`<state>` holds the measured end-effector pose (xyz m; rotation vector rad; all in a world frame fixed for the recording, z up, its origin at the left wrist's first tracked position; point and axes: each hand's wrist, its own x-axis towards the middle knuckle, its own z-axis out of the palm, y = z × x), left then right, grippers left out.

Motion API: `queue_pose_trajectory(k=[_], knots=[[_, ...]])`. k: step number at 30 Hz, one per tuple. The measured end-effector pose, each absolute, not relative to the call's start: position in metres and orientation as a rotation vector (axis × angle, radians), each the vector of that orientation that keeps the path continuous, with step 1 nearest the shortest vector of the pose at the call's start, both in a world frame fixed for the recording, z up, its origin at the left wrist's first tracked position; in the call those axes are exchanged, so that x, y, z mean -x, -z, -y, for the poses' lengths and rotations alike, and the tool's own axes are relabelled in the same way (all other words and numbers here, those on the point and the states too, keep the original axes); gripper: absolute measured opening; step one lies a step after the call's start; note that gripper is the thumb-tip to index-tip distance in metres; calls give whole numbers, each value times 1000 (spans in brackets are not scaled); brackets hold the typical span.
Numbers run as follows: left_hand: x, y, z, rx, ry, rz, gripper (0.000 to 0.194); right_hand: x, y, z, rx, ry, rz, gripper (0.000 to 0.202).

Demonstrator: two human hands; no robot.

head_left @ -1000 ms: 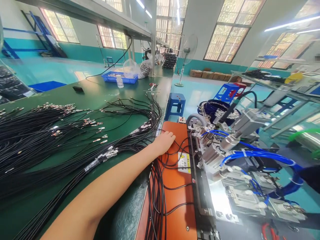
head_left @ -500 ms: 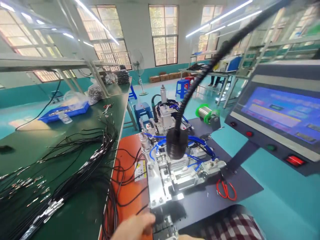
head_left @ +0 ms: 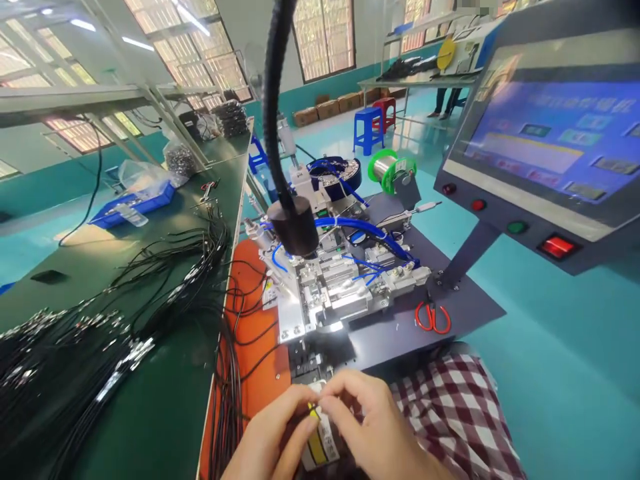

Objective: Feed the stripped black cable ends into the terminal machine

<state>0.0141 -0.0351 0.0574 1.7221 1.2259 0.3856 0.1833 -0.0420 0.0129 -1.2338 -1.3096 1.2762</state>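
The left hand (head_left: pixel 270 430) and right hand (head_left: pixel 373 415) pinch narrow, close together above the label (head_left: pixel 317 445), apparently on a cable end (head_left: pixel 313 406); best keep it straight, clear of the loose cables (head_left: pixel 229 373)

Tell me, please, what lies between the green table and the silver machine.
An orange board lies between the green table and the silver machine, with black cables on it; the head view shows this.

Black cables (head_left: pixel 200 263), a blue tray (head_left: pixel 163 198) and a dark block (head_left: pixel 49 275) lie across the green worktop (head_left: pixel 170 397) I view remotely.
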Motion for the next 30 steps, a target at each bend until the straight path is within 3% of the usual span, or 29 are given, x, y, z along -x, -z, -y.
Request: queue_pose_trajectory(k=[6, 30], knots=[[-19, -50, 30, -1619, -467, -1286, 23, -193, -4, 38, 1114, -1571, 962, 33], [-9, -45, 32, -1290, -601, -1046, 20, -172, -7, 37, 674, -2047, 450, 23]])
